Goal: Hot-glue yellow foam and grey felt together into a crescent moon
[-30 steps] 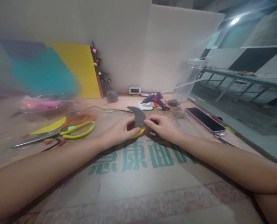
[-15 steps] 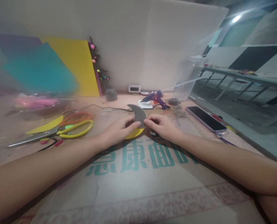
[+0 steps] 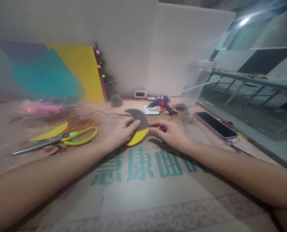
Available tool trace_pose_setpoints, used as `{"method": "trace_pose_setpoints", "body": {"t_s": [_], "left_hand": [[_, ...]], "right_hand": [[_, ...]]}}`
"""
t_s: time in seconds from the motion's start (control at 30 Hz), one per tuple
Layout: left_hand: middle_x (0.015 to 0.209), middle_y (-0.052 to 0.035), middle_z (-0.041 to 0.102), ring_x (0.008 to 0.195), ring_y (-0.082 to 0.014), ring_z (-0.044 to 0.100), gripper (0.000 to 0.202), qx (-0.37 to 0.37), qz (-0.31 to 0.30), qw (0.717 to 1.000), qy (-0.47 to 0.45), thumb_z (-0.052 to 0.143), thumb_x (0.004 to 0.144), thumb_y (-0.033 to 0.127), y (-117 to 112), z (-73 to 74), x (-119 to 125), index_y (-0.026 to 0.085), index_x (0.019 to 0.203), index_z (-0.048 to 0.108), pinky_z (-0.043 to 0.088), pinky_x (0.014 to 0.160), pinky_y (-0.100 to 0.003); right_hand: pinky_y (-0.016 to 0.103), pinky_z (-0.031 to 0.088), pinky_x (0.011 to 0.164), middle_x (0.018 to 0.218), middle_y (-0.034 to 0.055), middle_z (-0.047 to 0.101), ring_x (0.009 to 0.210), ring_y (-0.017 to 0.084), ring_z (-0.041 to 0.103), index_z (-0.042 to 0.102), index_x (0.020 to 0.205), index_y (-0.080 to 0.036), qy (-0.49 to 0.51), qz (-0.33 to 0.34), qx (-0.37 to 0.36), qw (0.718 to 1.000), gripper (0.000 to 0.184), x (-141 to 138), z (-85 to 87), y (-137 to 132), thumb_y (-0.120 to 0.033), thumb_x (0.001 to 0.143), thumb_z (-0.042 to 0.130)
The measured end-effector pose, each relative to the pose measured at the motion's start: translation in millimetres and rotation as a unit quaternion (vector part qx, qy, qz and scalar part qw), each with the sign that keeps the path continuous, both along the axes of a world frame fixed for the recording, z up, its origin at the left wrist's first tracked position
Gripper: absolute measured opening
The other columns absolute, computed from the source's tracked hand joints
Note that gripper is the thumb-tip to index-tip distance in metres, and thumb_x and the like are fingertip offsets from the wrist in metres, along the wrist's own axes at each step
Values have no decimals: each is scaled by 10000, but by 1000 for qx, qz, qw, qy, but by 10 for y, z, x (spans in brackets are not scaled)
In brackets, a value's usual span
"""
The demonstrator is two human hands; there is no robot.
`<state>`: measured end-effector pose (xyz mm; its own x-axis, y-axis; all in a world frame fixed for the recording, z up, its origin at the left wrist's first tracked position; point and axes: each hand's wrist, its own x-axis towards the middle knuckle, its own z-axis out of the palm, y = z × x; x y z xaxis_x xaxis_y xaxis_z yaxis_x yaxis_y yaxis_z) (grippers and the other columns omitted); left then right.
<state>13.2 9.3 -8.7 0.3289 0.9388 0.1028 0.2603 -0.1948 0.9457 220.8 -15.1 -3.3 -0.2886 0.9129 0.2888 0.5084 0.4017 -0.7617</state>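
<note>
A crescent-shaped piece (image 3: 140, 120) stands tilted above the table in front of me, its upper part covered with grey cord and its lower part bare yellow. My left hand (image 3: 124, 130) pinches it along the inner curve, thumb on the near face. At the outer edge is my right hand (image 3: 166, 130), with thumb and fingertips drawn together close to where grey meets yellow. Whatever lies between those fingertips is too small to make out. Beyond the hands, a tangle of grey cord (image 3: 185, 114) rests on the table.
A blue glue gun (image 3: 161, 103) with its light on lies behind the hands. Scissors (image 3: 80, 137) and another yellow crescent (image 3: 52, 131) are at left; a phone (image 3: 214, 124) is at right. A small clock (image 3: 140, 93) stands by the white backboard (image 3: 133, 48).
The crescent has turned and tipped leftward, so more of its yellow lower part shows. My left thumb has shifted up onto the grey part. My right fingertips have moved slightly left.
</note>
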Motion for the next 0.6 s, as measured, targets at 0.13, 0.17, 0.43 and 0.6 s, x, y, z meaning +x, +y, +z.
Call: {"method": "trace_pose_setpoints", "body": {"t_s": [0.13, 0.17, 0.43, 0.6], "left_hand": [[488, 94, 389, 394, -67, 362, 314, -8, 12, 1000, -14, 516, 892, 459, 0, 13, 10, 210, 725, 423, 285, 373, -173], [498, 90, 400, 405, -66, 373, 321, 4, 12, 1000, -5, 520, 891, 465, 0, 12, 5, 208, 722, 428, 292, 379, -171], [532, 74, 423, 412, -60, 385, 365, 43, -11, 996, 74, 500, 902, 490, -15, 12, -35, 201, 693, 423, 289, 390, -182], [534, 72, 433, 413, -65, 387, 364, 38, -15, 996, 81, 499, 898, 497, -15, 15, -24, 203, 696, 425, 289, 397, -194]], "right_hand": [[272, 497, 711, 983, 46, 759, 780, 159, 673, 720, 997, -180, -23, 10, 1, 1000, 220, -16, -19, -10, -332, 866, 630], [267, 491, 689, 940, 40, 760, 750, 154, 664, 722, 979, -178, -26, 10, 3, 1000, 209, -19, -18, -9, -324, 872, 616], [251, 455, 662, 805, 23, 730, 717, 145, 630, 720, 851, -177, -46, -11, 33, 998, 200, -17, 12, 6, -319, 882, 582], [249, 451, 653, 813, 30, 729, 711, 144, 623, 719, 862, -168, -36, -2, 18, 999, 207, -19, 16, 3, -317, 871, 576]]}}
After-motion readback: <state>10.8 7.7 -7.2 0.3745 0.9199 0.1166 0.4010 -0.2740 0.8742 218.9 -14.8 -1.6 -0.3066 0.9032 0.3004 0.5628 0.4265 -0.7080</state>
